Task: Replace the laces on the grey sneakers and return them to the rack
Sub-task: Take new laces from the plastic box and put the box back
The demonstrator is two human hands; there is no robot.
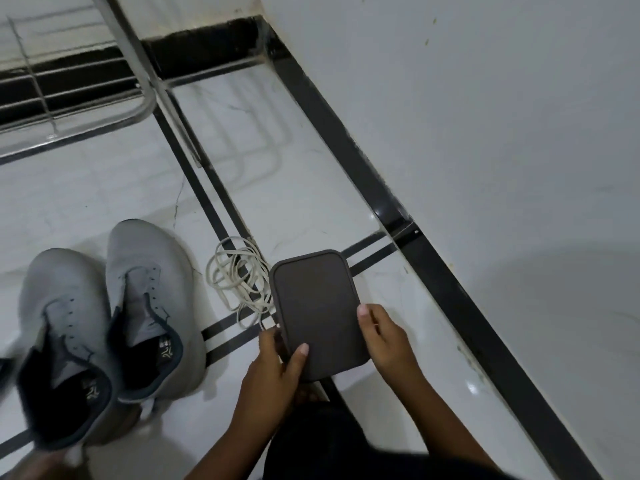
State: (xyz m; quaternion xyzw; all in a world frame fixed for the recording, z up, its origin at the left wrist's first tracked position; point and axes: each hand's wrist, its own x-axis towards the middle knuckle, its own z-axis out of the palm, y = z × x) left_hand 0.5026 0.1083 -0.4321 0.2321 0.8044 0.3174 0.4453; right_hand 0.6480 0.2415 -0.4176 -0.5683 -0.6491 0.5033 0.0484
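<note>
Down on the white tiled floor (311, 209), both hands hold a flat brown case (317, 313) with rounded corners, its face turned up. The left hand (277, 362) grips its near left edge, thumb laid on top, the other fingers hidden underneath. The right hand (384, 337) grips the right edge, thumb along the side, the rest tucked out of sight. What the case is, I cannot tell.

Just beyond it lies a loose tangle of white laces (235, 275), partly covered by the case. Left of that, the two grey sneakers (104, 306) stand side by side on the floor, touching, eyelets bare; the nearer one is blurred at the heel and cut by the frame's edge. The metal rack (69, 88) sits top left, smeared and only partly in view.
</note>
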